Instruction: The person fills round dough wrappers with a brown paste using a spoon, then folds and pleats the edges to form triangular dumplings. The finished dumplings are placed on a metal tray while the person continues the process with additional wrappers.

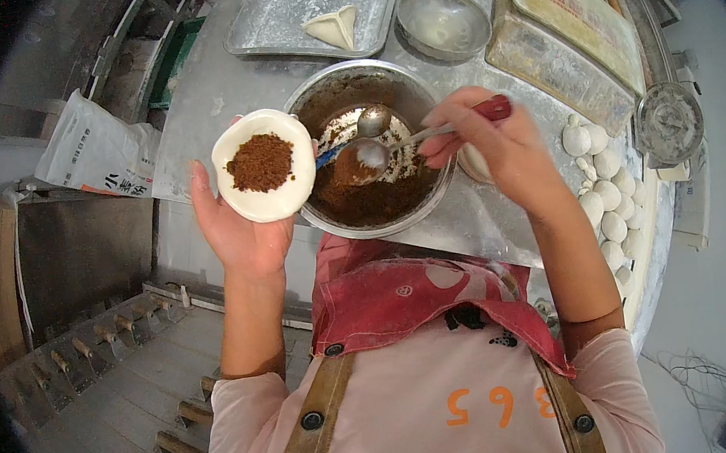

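On my left hand [249, 239] rests a flat round of white dough [266, 205], cupped from below. A mound of brown crumbly filling [262, 163] sits at its middle. My right hand [502, 150] grips a metal spoon [365, 161] by its red handle, its bowl end over the steel mixing bowl [347, 87]. More brown filling [368, 214] lies along the bottom and sides of that bowl. A second spoon [374, 120], with a blue handle, lies inside it. Partly hidden by my right hand, a pale round piece [477, 164] sits on the metal table.
Beyond the bowl is a metal tray [285, 14] bearing a triangular folded dough piece [335, 29]. Beside it stand a smaller metal bowl [444, 22] and a lidded box [559, 63]. Several dough balls [609, 195] lie at the right. A plastic bag [96, 153] is at the left.
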Available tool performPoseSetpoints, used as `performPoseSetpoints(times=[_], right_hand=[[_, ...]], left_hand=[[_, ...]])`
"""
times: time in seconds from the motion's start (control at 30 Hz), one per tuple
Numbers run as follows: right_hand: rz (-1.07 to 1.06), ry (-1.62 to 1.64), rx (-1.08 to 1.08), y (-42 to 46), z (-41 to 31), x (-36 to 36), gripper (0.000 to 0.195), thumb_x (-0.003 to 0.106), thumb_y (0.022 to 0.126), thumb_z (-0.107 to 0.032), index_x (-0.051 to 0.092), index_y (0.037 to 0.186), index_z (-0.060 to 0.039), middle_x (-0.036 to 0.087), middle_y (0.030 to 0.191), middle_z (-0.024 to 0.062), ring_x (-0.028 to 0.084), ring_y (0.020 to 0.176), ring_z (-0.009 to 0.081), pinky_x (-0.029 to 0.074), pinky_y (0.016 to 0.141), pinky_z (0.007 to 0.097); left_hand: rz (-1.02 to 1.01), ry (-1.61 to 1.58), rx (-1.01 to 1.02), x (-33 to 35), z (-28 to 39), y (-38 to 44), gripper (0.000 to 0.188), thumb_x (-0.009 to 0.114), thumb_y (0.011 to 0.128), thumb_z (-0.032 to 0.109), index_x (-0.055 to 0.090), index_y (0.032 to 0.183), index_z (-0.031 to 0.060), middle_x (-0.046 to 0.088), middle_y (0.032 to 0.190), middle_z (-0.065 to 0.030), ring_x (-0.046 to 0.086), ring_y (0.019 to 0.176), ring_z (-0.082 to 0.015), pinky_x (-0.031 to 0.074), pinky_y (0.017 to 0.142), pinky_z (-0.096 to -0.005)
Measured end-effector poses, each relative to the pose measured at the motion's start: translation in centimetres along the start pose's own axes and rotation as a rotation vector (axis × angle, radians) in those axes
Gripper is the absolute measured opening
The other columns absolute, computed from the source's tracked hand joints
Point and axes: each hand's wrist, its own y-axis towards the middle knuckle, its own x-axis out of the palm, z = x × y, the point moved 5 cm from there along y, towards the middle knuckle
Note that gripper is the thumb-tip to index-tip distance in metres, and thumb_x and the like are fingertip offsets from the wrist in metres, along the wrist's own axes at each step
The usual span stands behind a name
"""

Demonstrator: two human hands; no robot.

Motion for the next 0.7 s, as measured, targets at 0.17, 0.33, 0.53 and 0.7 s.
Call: performPoseSetpoints(times=[0.17,0.33,0.53,0.7], right_hand=[[0.125,0.003,-0.287,-1.9,-4.1,-1.4,0.023,0.048,0.098,-0.018,0.061,0.097,0.0009,0.067,0.081,0.0116,0.066,0.074,0.0170,0.052,0.069,0.0278],[0.010,-0.307,-0.552,-3.8,-6.2,0.9,0.013,0.060,0.089,-0.011,0.064,0.098,-0.0028,0.069,0.090,0.0097,0.067,0.079,0.0208,0.052,0.081,0.0349],[-0.127,-0.827,-0.929,-5.1,-6.6,2.7,0.025,0.067,0.076,-0.005,0.066,0.101,-0.0076,0.070,0.092,0.0076,0.068,0.084,0.0258,0.048,0.092,0.0459],[-0.131,-0.809,-0.960,-5.2,-6.7,2.3,0.023,0.058,0.080,-0.001,0.064,0.102,-0.0034,0.071,0.093,0.0095,0.069,0.088,0.0269,0.044,0.097,0.0486]], left_hand=[[0.097,0.067,-0.051,0.3,-1.8,-0.2,0.063,0.033,0.097,0.048,0.036,0.141,0.0026,0.043,0.141,-0.0181,0.040,0.132,-0.0349,0.031,0.111,-0.0522],[0.073,-0.014,-0.161,0.8,-4.5,-0.3,0.063,0.036,0.096,0.046,0.037,0.140,0.0006,0.042,0.142,-0.0205,0.040,0.132,-0.0362,0.028,0.112,-0.0526],[0.110,0.067,-0.167,1.2,-5.4,-0.1,0.065,0.036,0.096,0.050,0.038,0.140,0.0020,0.044,0.141,-0.0194,0.041,0.131,-0.0341,0.029,0.111,-0.0493],[0.087,0.071,-0.186,1.1,-5.5,0.0,0.064,0.036,0.096,0.051,0.038,0.140,0.0036,0.044,0.140,-0.0197,0.042,0.130,-0.0346,0.031,0.110,-0.0501]])
